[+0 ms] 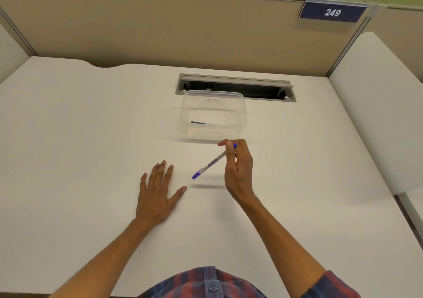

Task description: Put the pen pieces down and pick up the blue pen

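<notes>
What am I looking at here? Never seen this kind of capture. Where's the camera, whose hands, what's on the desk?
There is no machine: a person works with two bare hands, filmed by one wide-angle camera worn on the head, looking forward and down. That is why the arms enter from the bottom edge and straight lines bend.

The left hand lies flat on the white desk, fingers spread, holding nothing. The right hand is raised and pinches a blue marker pen near its far end; the pen tilts down toward the left and hangs above the desk, its shadow below it.

Just beyond sits a clear plastic container, open-topped, with something thin and dark lying in it. Behind that is a grey cable slot in the desk, then a beige partition with a sign reading 249.
</notes>
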`<state>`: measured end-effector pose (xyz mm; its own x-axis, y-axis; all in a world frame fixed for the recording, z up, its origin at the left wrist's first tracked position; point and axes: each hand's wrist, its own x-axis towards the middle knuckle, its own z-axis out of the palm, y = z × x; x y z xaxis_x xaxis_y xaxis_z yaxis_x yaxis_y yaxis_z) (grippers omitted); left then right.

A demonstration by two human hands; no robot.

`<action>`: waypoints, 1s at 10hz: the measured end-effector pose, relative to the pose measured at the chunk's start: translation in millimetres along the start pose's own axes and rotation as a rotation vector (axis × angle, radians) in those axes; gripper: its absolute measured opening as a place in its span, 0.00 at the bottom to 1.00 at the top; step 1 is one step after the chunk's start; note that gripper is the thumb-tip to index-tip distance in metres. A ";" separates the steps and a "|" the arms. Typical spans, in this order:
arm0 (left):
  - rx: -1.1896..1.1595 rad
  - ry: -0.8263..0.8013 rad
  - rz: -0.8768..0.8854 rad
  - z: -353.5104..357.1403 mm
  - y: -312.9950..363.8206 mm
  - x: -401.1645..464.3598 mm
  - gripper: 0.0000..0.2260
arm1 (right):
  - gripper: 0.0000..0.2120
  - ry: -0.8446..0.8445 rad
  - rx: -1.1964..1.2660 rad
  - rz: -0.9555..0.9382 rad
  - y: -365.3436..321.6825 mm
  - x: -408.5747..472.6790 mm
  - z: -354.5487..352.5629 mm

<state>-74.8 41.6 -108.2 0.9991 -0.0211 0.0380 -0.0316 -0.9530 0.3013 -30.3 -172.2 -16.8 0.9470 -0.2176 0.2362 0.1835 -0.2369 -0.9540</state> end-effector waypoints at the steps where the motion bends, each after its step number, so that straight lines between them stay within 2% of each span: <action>1: -0.010 0.001 -0.004 0.4 -0.7 -0.5 0.37 | 0.11 0.045 -0.030 0.065 6.1 -7.1 -8.2; 3: -0.004 0.009 -0.002 1.2 -0.8 0.6 0.37 | 0.03 0.043 -0.121 0.174 24.7 -30.8 -22.2; 4: -0.009 0.015 0.001 1.6 -0.5 0.3 0.38 | 0.04 0.001 -0.221 0.224 33.4 -42.6 -25.4; 5: -0.011 0.022 0.002 1.8 -0.2 0.3 0.38 | 0.06 -0.140 -0.470 0.278 42.3 -58.8 -24.8; 7: 0.006 0.016 0.001 2.0 -0.4 0.4 0.37 | 0.13 -0.330 -0.766 0.259 43.8 -68.0 -14.8; 9: 0.017 0.016 0.000 1.5 -0.5 0.1 0.37 | 0.21 -0.339 -0.939 0.207 39.4 -55.2 0.1; 10: 0.018 0.014 0.001 1.2 -0.1 0.0 0.37 | 0.19 -0.376 -0.941 0.195 37.5 -45.3 8.8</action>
<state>-74.7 41.3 -109.4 0.9985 -0.0184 0.0516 -0.0323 -0.9582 0.2843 -64.0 -162.9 -64.9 0.9891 -0.0603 -0.1343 -0.1098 -0.9097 -0.4004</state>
